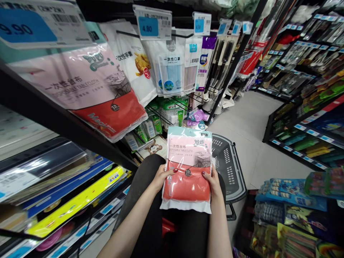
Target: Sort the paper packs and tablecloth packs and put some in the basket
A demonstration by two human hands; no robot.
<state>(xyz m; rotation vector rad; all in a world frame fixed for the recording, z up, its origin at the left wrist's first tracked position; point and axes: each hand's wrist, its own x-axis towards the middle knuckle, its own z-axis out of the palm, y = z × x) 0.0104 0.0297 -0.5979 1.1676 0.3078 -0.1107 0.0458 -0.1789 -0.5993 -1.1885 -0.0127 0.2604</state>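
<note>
Between my two hands is a pack of disposable table cloth [188, 190], a clear bag with a pink and red front, held tilted above my lap. My left hand [161, 177] grips its left edge, thumb on the front. On the right edge, my right hand [215, 182] holds it the same way; the fingers behind the pack are hidden. A matching table cloth pack [88, 82] hangs on the rack at the upper left. Just beyond the held pack, partly covered by it, a grey shopping basket [231, 168] stands on the floor.
Hooks on the left rack carry a glove pack [131, 53], a face mask pack [172, 71] and a straw pack [191, 68] under price tags. Snack packets [292, 193] lie at the lower right. Grey tiled floor [244, 118] runs between the shelves.
</note>
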